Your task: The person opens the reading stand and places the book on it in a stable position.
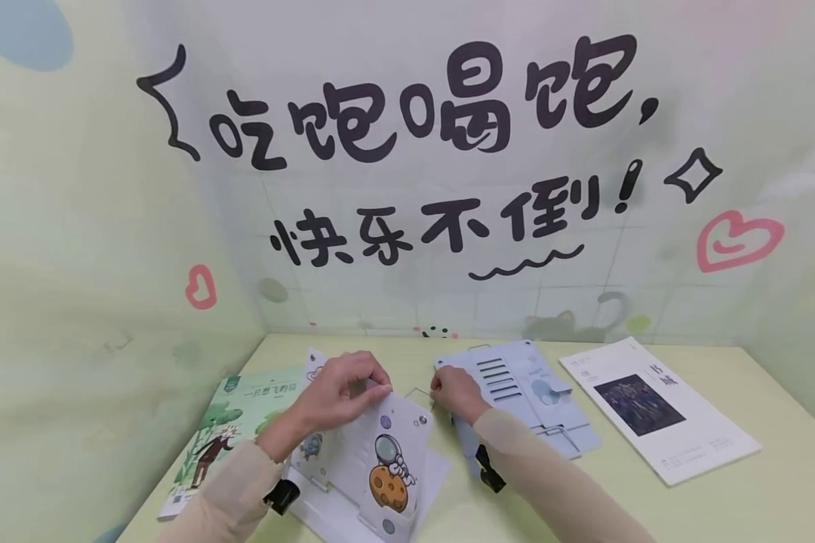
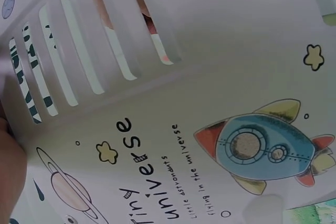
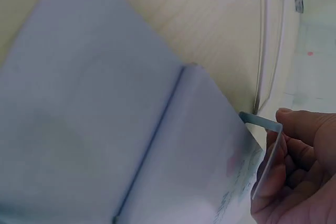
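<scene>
My left hand point(image 1: 342, 396) grips the top edge of a white book stand point(image 1: 353, 460) printed with an astronaut on a planet, its panel tilted up. In the left wrist view the stand's slotted panel point(image 2: 152, 93) fills the frame, showing a rocket. My right hand point(image 1: 458, 394) is at the upper left corner of a light blue book stand point(image 1: 536, 388) with slots, lying on the table. Fingers and thumb pinch a thin bent blue piece point(image 3: 270, 125) at its edge in the right wrist view. A wire leg point(image 3: 265, 51) stands just beyond that hand.
A green illustrated book point(image 1: 244, 403) lies at the left, partly behind the white stand. At the right lies a white book point(image 1: 659, 407) with a dark picture. The pale table point(image 1: 740, 513) ends at a printed cloth backdrop point(image 1: 407, 302).
</scene>
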A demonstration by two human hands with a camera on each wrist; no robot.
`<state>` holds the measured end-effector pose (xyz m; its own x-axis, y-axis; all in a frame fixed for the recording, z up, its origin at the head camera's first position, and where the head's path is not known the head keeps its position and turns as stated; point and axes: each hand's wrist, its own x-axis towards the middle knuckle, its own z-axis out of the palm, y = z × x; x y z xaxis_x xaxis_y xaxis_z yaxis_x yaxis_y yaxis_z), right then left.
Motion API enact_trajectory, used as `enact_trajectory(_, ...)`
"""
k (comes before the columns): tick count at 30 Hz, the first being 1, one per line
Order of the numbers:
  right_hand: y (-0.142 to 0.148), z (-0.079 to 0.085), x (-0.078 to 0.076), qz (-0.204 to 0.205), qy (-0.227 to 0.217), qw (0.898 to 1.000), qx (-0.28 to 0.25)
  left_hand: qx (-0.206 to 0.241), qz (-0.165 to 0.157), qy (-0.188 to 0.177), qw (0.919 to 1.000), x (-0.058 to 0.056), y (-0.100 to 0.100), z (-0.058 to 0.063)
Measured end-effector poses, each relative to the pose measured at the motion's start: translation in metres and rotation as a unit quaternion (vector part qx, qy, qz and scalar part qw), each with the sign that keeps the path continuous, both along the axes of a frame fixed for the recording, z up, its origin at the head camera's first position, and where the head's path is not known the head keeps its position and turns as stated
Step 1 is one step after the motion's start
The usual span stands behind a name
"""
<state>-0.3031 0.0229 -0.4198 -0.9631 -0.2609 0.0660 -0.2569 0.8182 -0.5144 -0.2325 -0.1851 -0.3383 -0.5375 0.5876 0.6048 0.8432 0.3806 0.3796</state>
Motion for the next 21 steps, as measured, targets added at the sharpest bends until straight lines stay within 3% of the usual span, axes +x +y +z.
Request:
enact_trajectory(5,-0.004,-0.005,0.000,-0.001,0.027,0.995,0.099,-0.004,-0.009,0.012,0.9999,0.002,0.002,-0.003)
enact_trajectory(12,-0.010,-0.012,0.000,-0.009,0.064,0.983,0.171,-0.001,-0.025,0.020,0.9995,0.001,0.002,-0.005)
enact_trajectory(16,-0.008,-0.012,0.001,0.000,0.050,0.986,0.162,-0.002,-0.026,0.022,0.9994,0.001,0.002,-0.006)
enact_trajectory(21,-0.001,-0.004,0.004,0.017,0.043,0.993,0.106,-0.005,-0.020,0.015,0.9997,0.002,0.003,-0.006)
